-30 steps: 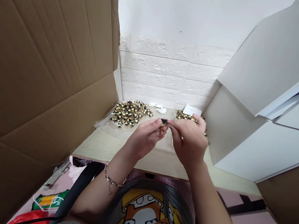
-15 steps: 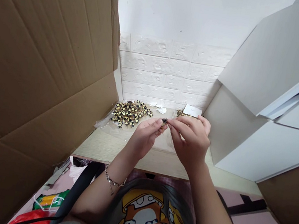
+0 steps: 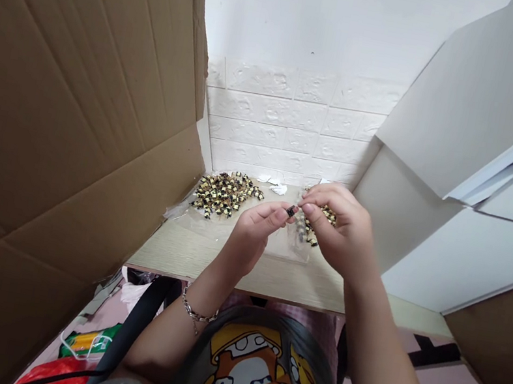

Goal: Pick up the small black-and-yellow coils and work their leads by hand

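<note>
My left hand (image 3: 254, 230) is closed, pinching a small transformer (image 3: 291, 211) between thumb and fingers; its black end with pins shows past the fingertips. Close to its right side, my right hand (image 3: 338, 223) has thumb and fingers pinched together. Whatever those fingertips grip is too small to make out. On the table to the left lies a heap of small transformers (image 3: 226, 194), black with yellow tape. Another pile of the same parts (image 3: 325, 216) lies on the right, partly hidden behind my right hand.
Clear plastic sheeting (image 3: 201, 225) lies on the wooden table (image 3: 175, 257). Crumpled white paper (image 3: 278, 188) rests near the brick-patterned wall (image 3: 266, 134). A tall cardboard sheet (image 3: 81, 88) bounds the left side, white boxes (image 3: 445, 133) the right. A red bag (image 3: 58, 375) sits low at left.
My right hand has moved slightly right and turned, uncovering more of the right-hand pile. My left hand has shifted a little right, still holding the small transformer.
</note>
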`<move>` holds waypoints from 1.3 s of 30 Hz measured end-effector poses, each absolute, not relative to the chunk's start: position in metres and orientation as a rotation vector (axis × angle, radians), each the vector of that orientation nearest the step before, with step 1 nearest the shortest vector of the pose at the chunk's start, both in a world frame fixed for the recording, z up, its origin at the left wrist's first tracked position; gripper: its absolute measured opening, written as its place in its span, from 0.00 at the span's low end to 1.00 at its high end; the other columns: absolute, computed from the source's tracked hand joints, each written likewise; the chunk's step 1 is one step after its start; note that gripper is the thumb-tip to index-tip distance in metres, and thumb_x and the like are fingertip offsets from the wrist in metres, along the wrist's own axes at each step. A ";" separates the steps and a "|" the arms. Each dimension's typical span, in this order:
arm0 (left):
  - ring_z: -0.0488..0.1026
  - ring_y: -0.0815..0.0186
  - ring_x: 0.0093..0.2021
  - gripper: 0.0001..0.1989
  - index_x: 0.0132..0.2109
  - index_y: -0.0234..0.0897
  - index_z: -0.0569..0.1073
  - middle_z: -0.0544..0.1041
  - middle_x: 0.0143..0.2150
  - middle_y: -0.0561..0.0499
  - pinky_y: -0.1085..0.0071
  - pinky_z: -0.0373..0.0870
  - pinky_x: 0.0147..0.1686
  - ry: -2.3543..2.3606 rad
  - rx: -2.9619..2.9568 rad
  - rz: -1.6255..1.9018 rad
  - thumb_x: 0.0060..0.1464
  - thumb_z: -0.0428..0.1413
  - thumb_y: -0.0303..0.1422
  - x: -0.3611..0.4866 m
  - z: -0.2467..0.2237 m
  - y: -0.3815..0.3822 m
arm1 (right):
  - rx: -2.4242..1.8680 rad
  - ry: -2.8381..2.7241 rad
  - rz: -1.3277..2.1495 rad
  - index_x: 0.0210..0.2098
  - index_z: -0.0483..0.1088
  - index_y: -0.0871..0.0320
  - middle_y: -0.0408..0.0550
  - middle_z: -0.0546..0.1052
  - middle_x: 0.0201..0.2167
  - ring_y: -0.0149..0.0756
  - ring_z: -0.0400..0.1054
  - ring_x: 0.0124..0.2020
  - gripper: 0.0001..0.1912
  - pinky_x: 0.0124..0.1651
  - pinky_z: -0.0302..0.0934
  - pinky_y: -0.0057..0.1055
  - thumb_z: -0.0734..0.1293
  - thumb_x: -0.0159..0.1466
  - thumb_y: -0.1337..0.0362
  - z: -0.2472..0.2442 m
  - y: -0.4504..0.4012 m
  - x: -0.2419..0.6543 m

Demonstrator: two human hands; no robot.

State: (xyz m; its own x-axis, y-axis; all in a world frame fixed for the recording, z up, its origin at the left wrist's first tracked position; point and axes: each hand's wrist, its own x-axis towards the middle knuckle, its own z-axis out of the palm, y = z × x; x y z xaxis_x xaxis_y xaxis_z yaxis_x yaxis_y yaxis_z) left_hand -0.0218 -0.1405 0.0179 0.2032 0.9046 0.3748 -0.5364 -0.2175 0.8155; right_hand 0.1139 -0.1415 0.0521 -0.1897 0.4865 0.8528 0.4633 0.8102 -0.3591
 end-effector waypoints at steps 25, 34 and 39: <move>0.63 0.76 0.26 0.12 0.32 0.30 0.69 0.66 0.24 0.53 0.75 0.61 0.34 0.225 0.655 0.921 0.53 0.46 0.34 -0.027 0.025 -0.142 | -0.869 -1.719 -0.297 0.25 0.66 0.54 0.39 0.73 0.29 0.31 0.66 0.35 0.04 0.53 0.43 0.42 0.62 0.56 0.66 0.039 -0.135 0.105; 0.62 0.75 0.25 0.11 0.29 0.32 0.70 0.64 0.24 0.53 0.75 0.61 0.34 0.262 0.707 0.949 0.51 0.49 0.35 -0.028 0.025 -0.141 | -0.708 -1.619 -0.899 0.30 0.65 0.47 0.35 0.71 0.25 0.28 0.64 0.29 0.07 0.53 0.43 0.39 0.60 0.56 0.68 0.018 -0.128 0.110; 0.62 0.75 0.26 0.10 0.28 0.32 0.70 0.64 0.24 0.53 0.74 0.61 0.34 0.279 0.757 0.976 0.50 0.50 0.34 -0.029 0.022 -0.138 | -0.634 -1.674 -1.010 0.32 0.66 0.50 0.38 0.71 0.25 0.29 0.62 0.30 0.07 0.49 0.50 0.35 0.61 0.55 0.69 0.021 -0.128 0.114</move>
